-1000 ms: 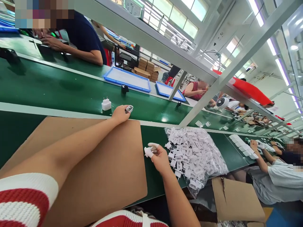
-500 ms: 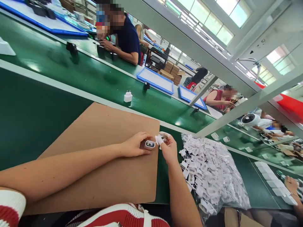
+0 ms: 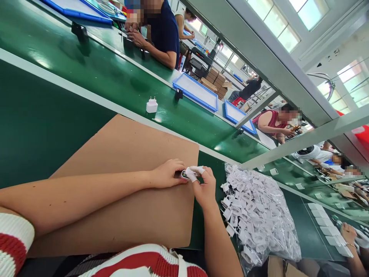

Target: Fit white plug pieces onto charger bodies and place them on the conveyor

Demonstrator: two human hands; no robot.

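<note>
My left hand [image 3: 168, 174] is closed around a small white charger housing [image 3: 183, 175], its open end facing right with some parts showing inside. My right hand [image 3: 205, 186] has white covers on the thumb and forefinger. Those fingertips pinch together right at the housing's open end. Whatever lies between them is too small and covered to name. Both hands are over the right edge of a brown cardboard sheet [image 3: 138, 148].
Right of my right hand lies a clear plastic bag [image 3: 262, 219] full of white plastic parts. A white plug charger [image 3: 151, 105] stands on the green belt [image 3: 115, 92] beyond a pale rail. White pieces [image 3: 325, 227] lie in a row near a co-worker's hand [image 3: 348, 233].
My right hand has moved left, bringing its covered fingertips from beside the housing onto its open end. My left hand keeps its hold. The camera view has shifted slightly.
</note>
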